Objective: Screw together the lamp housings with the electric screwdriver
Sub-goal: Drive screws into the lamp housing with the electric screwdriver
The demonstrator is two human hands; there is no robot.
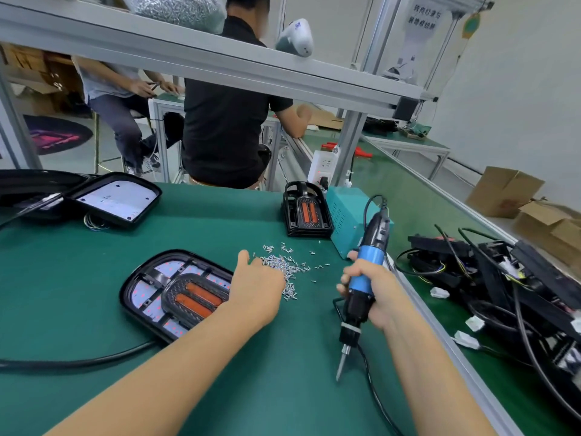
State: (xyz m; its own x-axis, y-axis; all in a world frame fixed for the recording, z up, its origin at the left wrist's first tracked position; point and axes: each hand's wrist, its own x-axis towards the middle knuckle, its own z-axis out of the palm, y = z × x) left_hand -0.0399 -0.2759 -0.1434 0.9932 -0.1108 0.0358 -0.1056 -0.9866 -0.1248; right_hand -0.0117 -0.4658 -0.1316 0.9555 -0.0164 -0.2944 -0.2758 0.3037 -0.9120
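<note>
So, scanning left to right from the head cam: far left on the green worktop (94, 278) there's an open lamp housing (116, 199) lying flat with its white LED board showing and some wires trailing out, not being worked on right now. Closer to me sits the lamp housing (176, 294) I'd call the current job, black frame with two orange lenses in the middle and a black cable running off its near edge. I can't make out from here whether any screws are in it yet, so I'd guess this one is early or not started.

My left hand (257, 284) is reaching over that housing into the pile of small silver screws (283, 267), palm down. The fingertips are hidden behind the hand, so I can't tell if it's pinched one yet. Behind the pile there's a small stack of housings (306, 210) standing next to a teal power box (349, 221).

My right hand (374, 291) is wrapped firmly round the blue and black electric screwdriver (361, 284), bit pointing down, just above the mat and well apart from the housing. So no driving is happening yet.

Far right, a tangle of black lamp parts and wiring (503, 278) waits, so plenty looks left to do.
</note>
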